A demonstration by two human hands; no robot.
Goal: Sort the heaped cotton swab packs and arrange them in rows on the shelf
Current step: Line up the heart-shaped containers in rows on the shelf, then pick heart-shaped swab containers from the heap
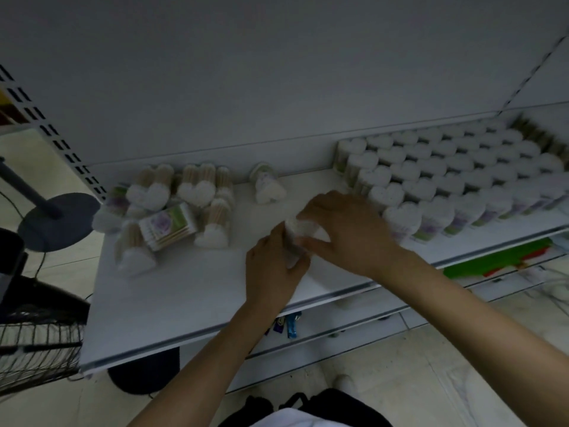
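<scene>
A heart-shaped cotton swab pack (298,230) is held over the middle of the white shelf (191,291). My left hand (272,266) grips it from below and my right hand (348,229) pinches it from the right. A loose heap of swab packs (172,208) lies at the shelf's left end, some fallen on their sides. One pack (267,184) stands alone near the back. Neat rows of upright packs (455,177) fill the right part of the shelf, just right of my right hand.
A grey back panel (277,87) rises behind the shelf. A fan with a wire guard (34,343) and its round base (58,220) stand on the floor at the left. Lower shelves hold coloured goods (498,260). Small blue and purple items (286,326) hang below the shelf's front edge.
</scene>
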